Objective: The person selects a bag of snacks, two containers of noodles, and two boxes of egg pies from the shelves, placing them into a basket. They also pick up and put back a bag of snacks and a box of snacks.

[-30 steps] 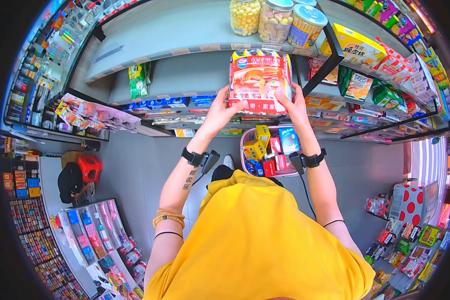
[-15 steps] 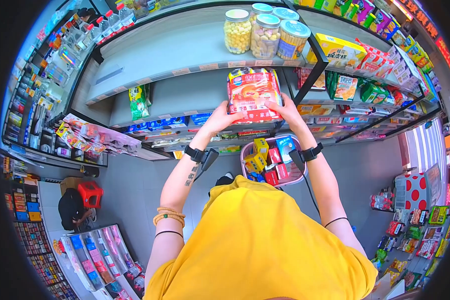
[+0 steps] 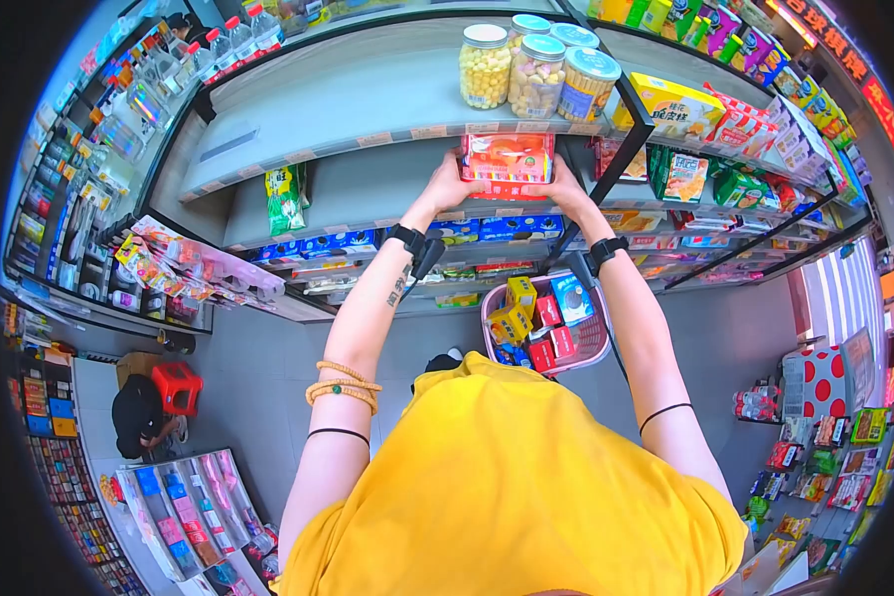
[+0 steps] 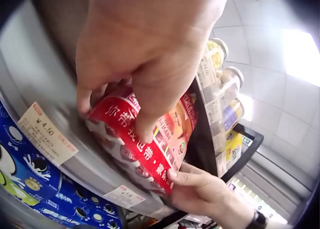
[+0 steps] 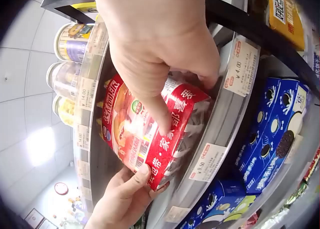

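Observation:
A red plastic snack bag point(image 3: 508, 164) with a food picture and white lettering is between both hands, over the second shelf point(image 3: 363, 184) and partly under the upper shelf's edge. My left hand point(image 3: 450, 187) grips its left side, thumb on the front, fingers wrapped behind in the left wrist view. My right hand point(image 3: 568, 187) holds the opposite side the same way, its thumb point(image 5: 160, 116) pressed on the red band. In the right wrist view the bag's lower edge lies close to the shelf's price-tag strip point(image 5: 207, 161).
Several lidded snack jars point(image 3: 536, 74) stand on the upper shelf. A green bag point(image 3: 285, 199) sits left on the second shelf, blue boxes point(image 3: 517, 228) below. A black shelf post point(image 3: 626, 124) rises right of the hands. A pink basket point(image 3: 591, 343) of boxes is on the floor.
Both hands have pushed the red bag forward, away from the body, so its top now goes under the upper shelf. The arms reach further out, and the grip stays the same.

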Tool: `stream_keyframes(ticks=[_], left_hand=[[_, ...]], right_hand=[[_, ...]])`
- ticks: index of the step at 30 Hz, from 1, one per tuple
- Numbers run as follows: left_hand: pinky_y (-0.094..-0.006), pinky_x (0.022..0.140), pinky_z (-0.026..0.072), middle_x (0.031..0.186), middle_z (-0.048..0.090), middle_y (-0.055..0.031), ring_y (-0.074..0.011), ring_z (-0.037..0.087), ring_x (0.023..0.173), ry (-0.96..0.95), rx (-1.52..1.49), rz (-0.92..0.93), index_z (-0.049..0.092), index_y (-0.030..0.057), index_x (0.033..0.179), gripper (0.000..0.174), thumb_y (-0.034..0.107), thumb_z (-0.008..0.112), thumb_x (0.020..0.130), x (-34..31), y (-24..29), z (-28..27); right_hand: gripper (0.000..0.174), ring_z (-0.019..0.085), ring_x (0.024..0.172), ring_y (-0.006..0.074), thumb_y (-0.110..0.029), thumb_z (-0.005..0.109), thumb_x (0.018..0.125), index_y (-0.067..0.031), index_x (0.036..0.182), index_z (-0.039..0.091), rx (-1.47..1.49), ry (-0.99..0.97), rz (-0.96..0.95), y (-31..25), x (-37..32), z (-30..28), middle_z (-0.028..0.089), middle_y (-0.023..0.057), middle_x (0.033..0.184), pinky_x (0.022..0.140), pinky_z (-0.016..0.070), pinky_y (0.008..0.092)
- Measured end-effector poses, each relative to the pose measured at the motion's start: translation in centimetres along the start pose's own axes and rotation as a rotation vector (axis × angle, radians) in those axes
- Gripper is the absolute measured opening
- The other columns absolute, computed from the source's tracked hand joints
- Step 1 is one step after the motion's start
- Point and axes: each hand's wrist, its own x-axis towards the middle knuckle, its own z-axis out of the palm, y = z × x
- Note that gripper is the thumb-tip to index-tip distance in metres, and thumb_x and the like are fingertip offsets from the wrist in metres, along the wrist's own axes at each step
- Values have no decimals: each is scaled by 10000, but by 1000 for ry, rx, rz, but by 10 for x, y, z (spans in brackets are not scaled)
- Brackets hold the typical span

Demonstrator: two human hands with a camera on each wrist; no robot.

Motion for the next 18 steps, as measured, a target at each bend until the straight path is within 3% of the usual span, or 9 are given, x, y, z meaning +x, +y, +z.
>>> stream_keyframes(ticks=[4,10,16,18], left_hand=[[-418,1045,481,1311,593,-284,-383,598,1234,81,62,9,320,-40,1410,918,213,886,733,-9,12,9],[-425,1078,457,1368,556,-259,-382,555,1289,122,68,-6,287,12,1454,935,232,875,760,-9,10,16],[-439,1059,464,1372,539,-254,-401,549,1278,183,92,42,311,28,1439,891,175,866,758,-10,10,23],[-445,1049,470,1362,537,-255,-409,553,1263,216,112,51,321,25,1430,886,152,870,746,-11,10,27]], right_hand=[[926,573,1222,216,-25,930,608,-19,1390,431,-66,72,-61,7,4,3,607,109,1295,1071,459,340],[945,590,1201,229,-55,932,621,-4,1420,431,-176,149,-142,37,21,-2,619,138,1297,1053,468,346],[1053,581,1264,299,-161,944,626,-40,1495,362,-363,204,-252,41,20,-2,609,175,1345,1063,457,376],[1060,537,1311,286,-113,910,687,-26,1540,286,-435,172,-190,32,17,-3,536,195,1422,1093,436,369]])
